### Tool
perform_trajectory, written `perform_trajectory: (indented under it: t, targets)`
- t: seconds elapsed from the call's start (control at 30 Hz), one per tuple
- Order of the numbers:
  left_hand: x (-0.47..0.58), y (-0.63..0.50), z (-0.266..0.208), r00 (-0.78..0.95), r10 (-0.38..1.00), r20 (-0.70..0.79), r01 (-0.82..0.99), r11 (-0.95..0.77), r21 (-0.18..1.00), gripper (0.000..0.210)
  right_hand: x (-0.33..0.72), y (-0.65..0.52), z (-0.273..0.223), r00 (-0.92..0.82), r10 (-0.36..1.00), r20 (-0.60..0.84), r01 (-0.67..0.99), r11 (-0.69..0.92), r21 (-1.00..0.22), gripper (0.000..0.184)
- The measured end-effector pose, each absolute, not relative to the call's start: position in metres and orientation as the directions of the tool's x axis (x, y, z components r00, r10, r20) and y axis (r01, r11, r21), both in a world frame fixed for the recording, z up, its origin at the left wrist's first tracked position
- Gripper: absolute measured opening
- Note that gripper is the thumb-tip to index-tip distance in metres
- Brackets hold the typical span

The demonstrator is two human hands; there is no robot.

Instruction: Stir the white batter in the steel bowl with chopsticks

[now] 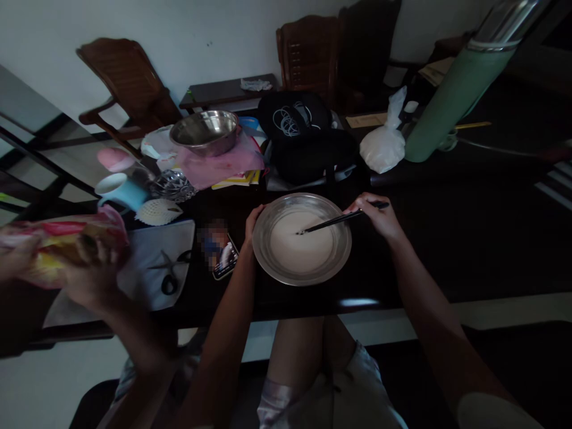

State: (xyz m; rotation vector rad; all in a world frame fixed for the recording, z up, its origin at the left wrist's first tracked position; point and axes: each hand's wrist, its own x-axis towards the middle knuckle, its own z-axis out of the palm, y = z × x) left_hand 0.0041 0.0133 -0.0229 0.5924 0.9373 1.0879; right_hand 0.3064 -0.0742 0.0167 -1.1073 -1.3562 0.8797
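Observation:
A wide metal bowl (347, 238) stands on the dark table in front of me, partly filled with a whitish liquid (297, 247). My left hand (254, 223) grips the bowl's left rim, its fingers largely hidden behind the metal. In my right hand (374, 213) is a pair of dark chopsticks (328, 223), slanting down to the left over the bowl. Their tips dip into the liquid near its middle. Left of the bowl lies a phone (226, 259) with a lit screen, partly blurred out.
At far left, another person's hands (92, 271) hold a red and yellow plastic package (67, 238). Scissors (170, 274) lie on a pale sheet (138, 238). Behind are a blue mug (120, 192), a second metal bowl (205, 140), a black bag (308, 155), a tied white bag (383, 148) and a green flask (460, 101).

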Motion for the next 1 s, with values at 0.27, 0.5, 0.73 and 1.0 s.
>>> perform_trajectory:
  t: [0.27,0.5,0.73,1.0]
  targets:
    - [0.005,0.013,-0.021,0.144,0.925,-0.351,-0.468,0.376,0.800,0.019,0.301,-0.076,0.018,-0.078,0.955,0.285,0.112,0.293,-0.950,0.035]
    - [0.008,0.012,-0.016,0.099,0.932,-0.348,-0.460,0.353,0.815,0.017,0.310,-0.074,0.014,0.065,0.955,0.291,0.091,0.285,-0.954,0.039]
    - [0.007,0.009,-0.013,0.097,0.929,-0.358,-0.451,0.362,0.816,0.018,0.301,-0.075,0.018,-0.041,0.959,0.281,0.140,0.284,-0.949,0.034]
    - [0.008,0.010,-0.011,0.077,0.919,-0.388,-0.475,0.376,0.796,0.021,0.303,-0.076,0.017,-0.047,0.960,0.274,0.082,0.277,-0.957,0.037]
